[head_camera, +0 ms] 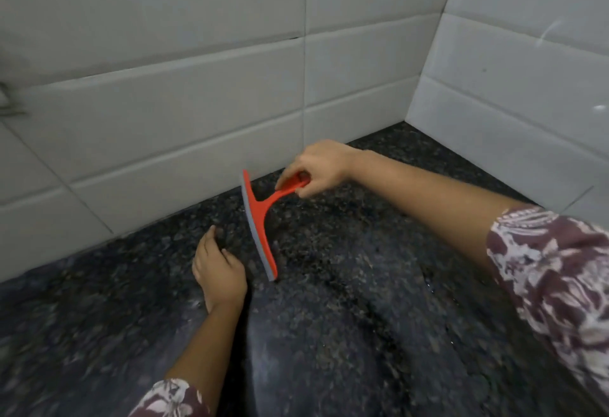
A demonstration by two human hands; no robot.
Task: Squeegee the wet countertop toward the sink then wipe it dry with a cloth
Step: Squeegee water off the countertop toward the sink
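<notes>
Head view, tool: the red plastic T-shaped squeegee with a grey rubber blade (260, 228) stands on the dark speckled stone worktop (346, 334), its blade edge down and running from close to the white tiled back wall (184, 103) toward the person.
Head view, right hand: the right hand (316, 169) is clamped on the red handle, fingers wrapped over it, so the handle sits to the right of the blade; the grip looks suited to pushing the blade leftward.
Head view, left hand: the left hand (219, 268) lies flat on the worktop just left of the blade, fingers loosely spread and holding nothing, likely bracing the body for the reach.
Head view, corner: the stroke starts near the corner where the back wall meets the white tiled side wall (514, 87), probably so no water is left behind.
Head view, surface: a dark wet-looking streak runs along the worktop right of the blade.
Head view, sink: out of view; judging by the blade's facing, it may lie left.
Head view, cloth: none visible; drying appears not yet begun.
Head view, sleeves: maroon floral sleeves (553, 268) cover both upper forearms.
</notes>
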